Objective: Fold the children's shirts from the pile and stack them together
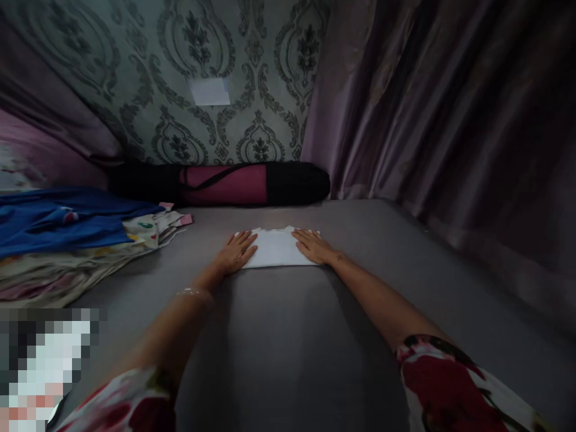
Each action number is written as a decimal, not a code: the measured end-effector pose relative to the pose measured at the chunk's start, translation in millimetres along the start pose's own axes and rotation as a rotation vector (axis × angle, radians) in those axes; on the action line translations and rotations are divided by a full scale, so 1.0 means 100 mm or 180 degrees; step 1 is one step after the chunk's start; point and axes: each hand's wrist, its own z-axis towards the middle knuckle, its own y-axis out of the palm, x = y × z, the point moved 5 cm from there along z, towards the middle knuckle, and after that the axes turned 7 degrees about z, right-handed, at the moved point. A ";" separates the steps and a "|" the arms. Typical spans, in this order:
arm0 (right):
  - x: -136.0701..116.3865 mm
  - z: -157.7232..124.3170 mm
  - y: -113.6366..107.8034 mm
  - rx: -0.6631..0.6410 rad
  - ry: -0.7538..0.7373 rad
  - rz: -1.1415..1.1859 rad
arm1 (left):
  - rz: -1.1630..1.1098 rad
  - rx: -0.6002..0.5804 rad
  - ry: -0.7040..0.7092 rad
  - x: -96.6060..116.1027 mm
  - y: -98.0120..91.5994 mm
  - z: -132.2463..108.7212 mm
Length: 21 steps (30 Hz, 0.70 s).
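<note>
A white folded garment lies flat on the grey sheet, its long straight edge toward me and what looks like a neckline at the far edge. My left hand rests palm down on its left end, fingers stretched out and slightly apart. On the right end lies my right hand, also flat with the fingers extended. Neither hand grips the cloth. Parts of both ends of the garment are hidden under the hands.
Left of me lies a pile of clothes with a blue garment on top. A long black and pink bag lies along the patterned wall. Purple curtains hang at the right. A pixelated patch covers the lower left corner.
</note>
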 end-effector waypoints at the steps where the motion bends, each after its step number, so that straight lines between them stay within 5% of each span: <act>1: -0.01 0.00 -0.01 -0.0028 0.0014 -0.0035 | 0.0029 0.0116 0.0000 0.02 -0.03 -0.02; 6: -0.17 0.04 -0.08 -0.0193 0.0428 -0.0170 | 0.0275 0.0881 -0.0288 0.13 -0.27 -0.19; 11: -0.67 0.16 -0.13 0.0206 0.0618 -0.0151 | 0.0362 0.0633 -0.0881 0.22 -0.37 -0.26; 15: -1.01 0.24 -0.04 0.0687 0.0540 0.0013 | 0.0286 0.0997 -0.0942 0.47 -0.46 -0.19; 21: -0.98 0.26 0.21 0.0735 0.0750 0.0090 | -0.0166 0.0511 -0.0674 0.74 -0.28 -0.02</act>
